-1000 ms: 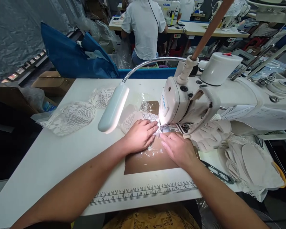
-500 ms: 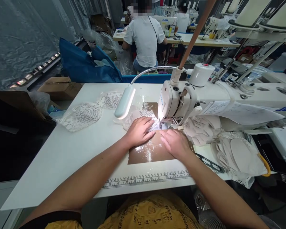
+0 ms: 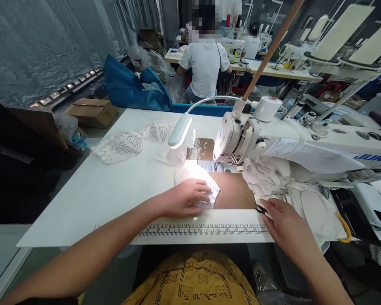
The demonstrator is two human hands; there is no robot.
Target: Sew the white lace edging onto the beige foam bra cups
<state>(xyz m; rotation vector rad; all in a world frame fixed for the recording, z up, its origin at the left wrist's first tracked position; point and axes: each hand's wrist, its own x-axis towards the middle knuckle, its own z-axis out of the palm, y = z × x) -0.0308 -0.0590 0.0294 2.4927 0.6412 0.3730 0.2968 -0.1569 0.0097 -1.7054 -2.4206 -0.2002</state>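
A white lace cup piece (image 3: 213, 186) lies on the table in front of the sewing machine (image 3: 230, 135), brightly lit by the lamp. My left hand (image 3: 190, 198) has its fingers curled over the near side of this piece, closed on it. Near the table's front edge, my right hand (image 3: 284, 220) is closed around dark thread snips (image 3: 260, 209); only their tips show past the fingers, and the handle is hidden. Brown tape (image 3: 231, 190) covers the surface under the lace's right edge.
More lace pieces (image 3: 119, 147) lie at the left, with a sheer piece (image 3: 171, 156) below the lamp head (image 3: 180, 130). Stacked pale fabric pieces (image 3: 314, 207) sit at the right. A printed ruler (image 3: 203, 229) runs along the front edge. A person (image 3: 205, 63) sits at a machine ahead.
My left hand has drawn the lace piece from the needle area toward me. My right hand has left the tape and moved right onto the snips. The camera view has shifted.
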